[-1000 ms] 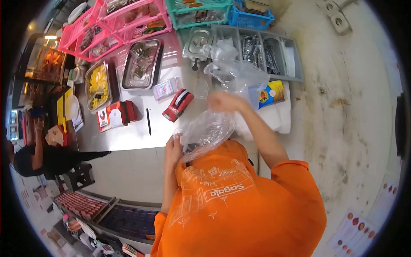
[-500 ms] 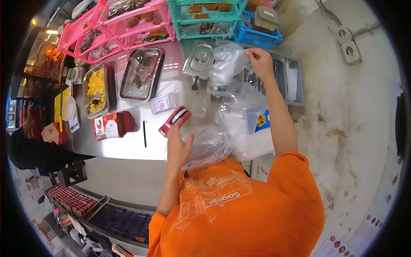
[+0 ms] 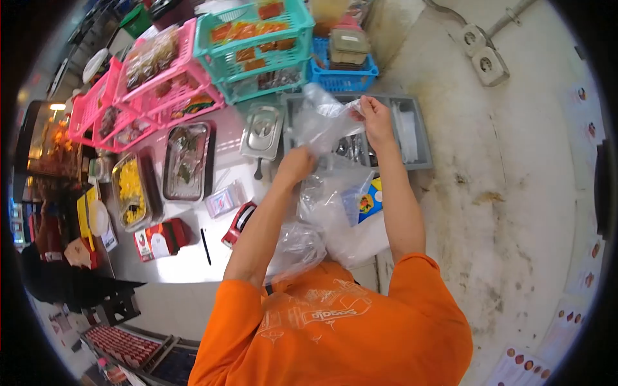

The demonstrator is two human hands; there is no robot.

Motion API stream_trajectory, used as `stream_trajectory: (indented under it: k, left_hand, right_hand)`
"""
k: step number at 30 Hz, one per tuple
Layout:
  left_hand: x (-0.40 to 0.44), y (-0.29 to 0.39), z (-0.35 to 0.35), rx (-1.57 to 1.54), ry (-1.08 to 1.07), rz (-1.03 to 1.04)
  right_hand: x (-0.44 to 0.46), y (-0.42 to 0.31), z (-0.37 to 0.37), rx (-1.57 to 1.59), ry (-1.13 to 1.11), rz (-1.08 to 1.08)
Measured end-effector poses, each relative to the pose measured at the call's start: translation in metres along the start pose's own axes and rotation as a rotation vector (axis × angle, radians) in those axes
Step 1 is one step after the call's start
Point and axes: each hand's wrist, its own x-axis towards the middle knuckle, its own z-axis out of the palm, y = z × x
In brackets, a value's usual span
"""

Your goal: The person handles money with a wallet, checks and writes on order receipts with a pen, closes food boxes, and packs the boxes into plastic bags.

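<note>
While pinching the clear bag (image 3: 325, 127) with the right hand (image 3: 378, 121), has it over the gray tray (image 3: 423, 137), at 9 o'clock from there and 1 o'clock from the curled left hand (image 3: 297, 165); can't tell that grip.

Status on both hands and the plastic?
Right hand pinching clear plastic. Left hand at its lower end, grip unclear. More plastic bunched nearer the body.
</note>
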Motion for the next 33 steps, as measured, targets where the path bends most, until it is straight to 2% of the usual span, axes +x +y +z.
stream_trajectory:
  k: [2, 6, 9, 12, 13, 15, 16, 18, 19, 22, 25, 28, 30, 32, 33]
  left_hand:
    - [-0.001, -0.004, 0.0, -0.023, -0.035, -0.013]
    - [-0.012, 0.019, -0.03, 0.019, -0.137, -0.123]
    - [-0.042, 0.036, -0.061, 0.009, 0.217, -0.046]
    - [-0.052, 0.037, -0.083, -0.084, 0.333, -0.031]
    - [-0.052, 0.04, -0.09, -0.196, 0.308, -0.082]
    - [-0.052, 0.049, -0.102, -0.348, 0.279, -0.05]
    - [-0.051, 0.053, -0.104, -0.424, 0.262, -0.031]
    - [-0.049, 0.061, -0.101, -1.117, 0.145, -0.133]
    - [-0.048, 0.063, -0.1, -1.466, 0.083, -0.183]
    - [-0.05, 0.048, -0.087, -1.066, 0.198, -0.192]
    - [-0.068, 0.018, -0.078, -0.988, 0.321, -0.283]
    - [-0.093, -0.001, -0.084, -0.992, 0.438, -0.346]
    - [-0.103, -0.021, -0.082, -0.996, 0.563, -0.377]
    - [-0.11, -0.014, -0.093, -0.96, 0.633, -0.384]
    - [-0.112, -0.01, -0.099, -0.904, 0.653, -0.387]
  right_hand:
    - [0.004, -0.001, -0.011, 0.239, 0.003, 0.094]
    - [0.005, -0.004, -0.023, 0.279, 0.038, 0.154]
    - [-0.003, -0.008, -0.02, 0.355, 0.06, 0.174]
    - [-0.014, -0.005, -0.01, 0.407, 0.087, 0.225]
    - [-0.017, -0.005, -0.005, 0.413, 0.06, 0.229]
    - [-0.027, -0.007, 0.007, 0.429, 0.007, 0.235]
    - [-0.033, -0.002, 0.013, 0.375, -0.007, 0.177]
    - [-0.048, 0.021, 0.023, 0.261, -0.038, 0.063]
    - [-0.057, 0.033, 0.029, 0.071, -0.116, 0.028]
    - [-0.082, 0.038, 0.041, -0.588, -0.685, -0.132]
    - [-0.072, 0.029, 0.053, -0.729, -0.84, -0.009]
    - [-0.047, 0.021, 0.066, -0.664, -0.522, 0.007]
    - [-0.026, 0.014, 0.091, -0.823, -0.136, -0.49]
    - [-0.002, 0.026, 0.102, -0.899, -0.014, -0.642]
    - [0.011, 0.046, 0.098, -0.916, -0.089, -0.549]
